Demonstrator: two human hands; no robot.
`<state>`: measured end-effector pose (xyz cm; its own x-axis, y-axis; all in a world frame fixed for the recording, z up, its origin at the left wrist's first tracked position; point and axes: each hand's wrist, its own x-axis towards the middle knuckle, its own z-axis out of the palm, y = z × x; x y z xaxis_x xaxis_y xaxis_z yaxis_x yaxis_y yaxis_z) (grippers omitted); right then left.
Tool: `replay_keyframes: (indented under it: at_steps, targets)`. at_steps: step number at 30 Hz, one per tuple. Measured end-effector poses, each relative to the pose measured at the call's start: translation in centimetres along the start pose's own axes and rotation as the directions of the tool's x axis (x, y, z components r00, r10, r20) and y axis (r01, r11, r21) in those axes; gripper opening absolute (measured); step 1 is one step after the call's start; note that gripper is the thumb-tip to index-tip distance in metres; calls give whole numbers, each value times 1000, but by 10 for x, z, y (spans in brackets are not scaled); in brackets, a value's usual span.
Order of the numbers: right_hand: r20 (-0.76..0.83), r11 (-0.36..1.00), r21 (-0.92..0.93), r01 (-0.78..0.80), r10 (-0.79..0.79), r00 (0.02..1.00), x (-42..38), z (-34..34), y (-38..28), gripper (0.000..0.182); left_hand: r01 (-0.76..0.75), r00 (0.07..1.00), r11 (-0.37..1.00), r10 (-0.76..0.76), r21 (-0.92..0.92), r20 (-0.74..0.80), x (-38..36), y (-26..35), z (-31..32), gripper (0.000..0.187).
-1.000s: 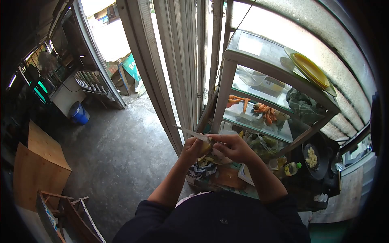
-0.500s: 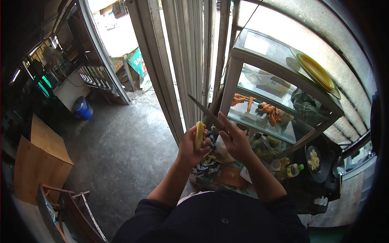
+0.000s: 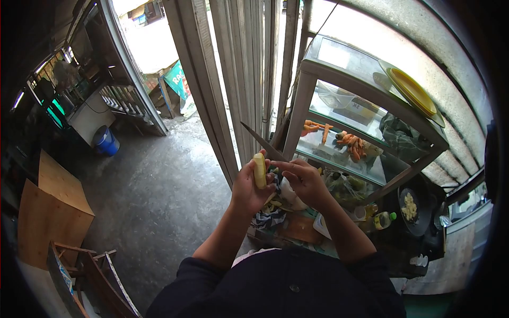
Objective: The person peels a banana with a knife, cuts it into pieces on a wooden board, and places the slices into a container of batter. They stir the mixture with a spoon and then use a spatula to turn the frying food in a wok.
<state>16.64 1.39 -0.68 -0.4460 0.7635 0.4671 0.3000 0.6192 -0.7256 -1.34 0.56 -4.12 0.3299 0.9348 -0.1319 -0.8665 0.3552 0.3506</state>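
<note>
My left hand (image 3: 250, 188) is closed around a pale yellow banana (image 3: 260, 171), held upright with its upper end above the fingers. In my right hand (image 3: 303, 181) is a long knife (image 3: 261, 140), its blade pointing up and to the left behind the banana. The index finger of that hand reaches along toward the banana. Below both hands, peels (image 3: 273, 204) lie beside a dark patterned cloth (image 3: 269, 218) and a white plastic bag (image 3: 290, 196).
A glass display case (image 3: 350, 122) with carrots (image 3: 354, 146) stands to the right, yellow plates (image 3: 412, 91) on top. Beyond the bottle (image 3: 384, 219) is a black pan (image 3: 412, 225) holding pale pieces. A blue bucket (image 3: 106, 141) stands on the floor at left.
The banana has turned in my left hand and shows a paler, broader side. My right hand and the knife have dropped lower, with the fingers closer to the banana.
</note>
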Motion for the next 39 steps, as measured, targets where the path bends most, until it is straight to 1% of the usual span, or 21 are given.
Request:
replay_keyframes:
  at_steps: [1, 3, 4, 6, 7, 8, 10, 12, 13, 15, 20, 22, 24, 27, 29, 30, 32, 34, 36, 37, 39]
  targets:
    - [0, 1000, 0, 0, 0, 1000, 0, 0, -5, 50, -14, 1000, 1000, 14, 1, -25, 1, 0, -2, 33]
    - [74, 948, 247, -203, 190, 979, 0, -1, -20, 54, -30, 998, 1000, 30, 1, -50, 2, 1, -2, 33]
    - [75, 947, 248, -203, 190, 979, 0, -2, -19, 54, -35, 999, 999, 35, -7, -22, 0, 3, 0, 33]
    - [236, 959, 136, -248, 212, 948, -2, -5, -16, 63, -40, 999, 999, 40, -15, 6, 1, 3, 1, 32]
    - [235, 959, 135, -248, 212, 948, -2, -5, -15, 63, -52, 997, 999, 53, -12, 53, 4, 2, -1, 32]
    - [287, 956, 171, -239, 184, 940, -3, -4, -15, 64, -65, 993, 998, 66, -9, 101, 6, 1, -3, 33]
    - [336, 951, 206, -230, 152, 930, -1, -5, -17, 65, -68, 990, 998, 69, -15, 127, 9, 2, -11, 33]
    - [431, 967, 117, -228, 157, 889, 1, -9, -23, 71, -68, 985, 997, 70, -20, 155, 11, 2, -12, 33]
    - [429, 967, 116, -228, 158, 889, 0, -8, -21, 71, -68, 992, 998, 68, -11, 110, 10, 2, -8, 33]
    - [353, 973, 189, -133, 59, 934, -1, -3, -13, 72, -64, 996, 998, 64, -1, 67, 10, 1, -6, 34]
    - [386, 984, 112, -136, 84, 919, 0, -9, -18, 73, -33, 990, 999, 31, 14, 139, 9, -1, -3, 36]
    - [390, 985, 110, -133, 80, 917, 1, -13, -23, 74, -13, 993, 1000, 12, 3, 117, 7, -2, 2, 36]
    - [453, 974, 103, -202, 135, 881, 2, -18, -28, 73, 6, 996, 1000, -5, -9, 94, 7, -3, 4, 37]
    - [412, 985, 78, -156, 111, 905, 0, -15, -24, 72, -19, 992, 999, 14, 45, 127, 7, -4, 6, 37]
    - [385, 990, 66, -125, 91, 918, -1, -12, -23, 72, -30, 999, 999, 29, 41, 32, 4, -3, 14, 36]
    - [361, 994, 54, -95, 70, 930, -2, -12, -23, 71, -31, 999, 999, 29, 42, 33, 3, -3, 15, 36]
    - [318, 998, 13, -57, 50, 947, 1, -13, -20, 70, 53, 976, 998, -57, 22, 212, -1, -3, 14, 35]
    - [275, 999, -30, -20, 27, 961, 1, -15, -20, 69, 76, 977, 997, -77, 11, 198, -1, -5, 13, 35]
    - [352, 994, -78, -75, 97, 931, 1, -18, -21, 72, 98, 978, 995, -97, -1, 186, 1, -5, 10, 35]
    - [352, 994, -79, -74, 97, 931, 0, -17, -21, 72, 128, 965, 991, -118, -29, 236, 3, -6, 6, 36]
    - [229, 994, 56, -96, 81, 970, -4, -11, -20, 77, 158, 949, 986, -137, -55, 285, 3, -6, 4, 36]
